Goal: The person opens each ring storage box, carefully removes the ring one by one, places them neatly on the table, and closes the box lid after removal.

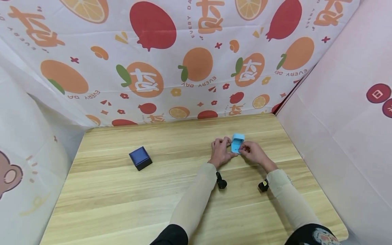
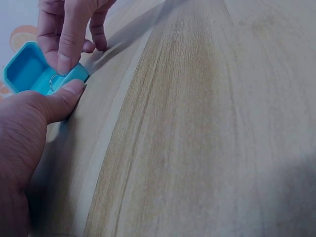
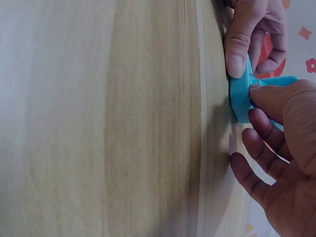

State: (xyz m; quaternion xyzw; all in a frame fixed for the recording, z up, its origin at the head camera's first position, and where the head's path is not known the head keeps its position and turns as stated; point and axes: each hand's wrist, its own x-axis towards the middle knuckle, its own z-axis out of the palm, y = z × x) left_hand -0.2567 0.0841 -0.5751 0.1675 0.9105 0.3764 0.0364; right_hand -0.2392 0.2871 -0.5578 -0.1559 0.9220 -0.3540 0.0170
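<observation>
A light-blue ring box [image 1: 237, 143] stands on the wooden table with its lid raised. My left hand [image 1: 221, 152] holds it from the left; in the right wrist view the left thumb [image 3: 237, 61] presses on its front wall. A thin silver ring [image 2: 56, 82] shows upright at the box's inner cushion in the left wrist view. My right hand [image 1: 252, 152] reaches in from the right and pinches the ring's upper part between thumb and forefinger. Its other fingers [image 3: 254, 153] are spread loosely beside the box in the right wrist view.
A dark blue box [image 1: 140, 158], closed, sits on the left part of the table [image 1: 122, 197]. Black wrist cameras [image 1: 221, 182] hang at both wrists. Behind the table hangs a fruit-print cloth [image 1: 183, 95], with pale cloth walls at both sides.
</observation>
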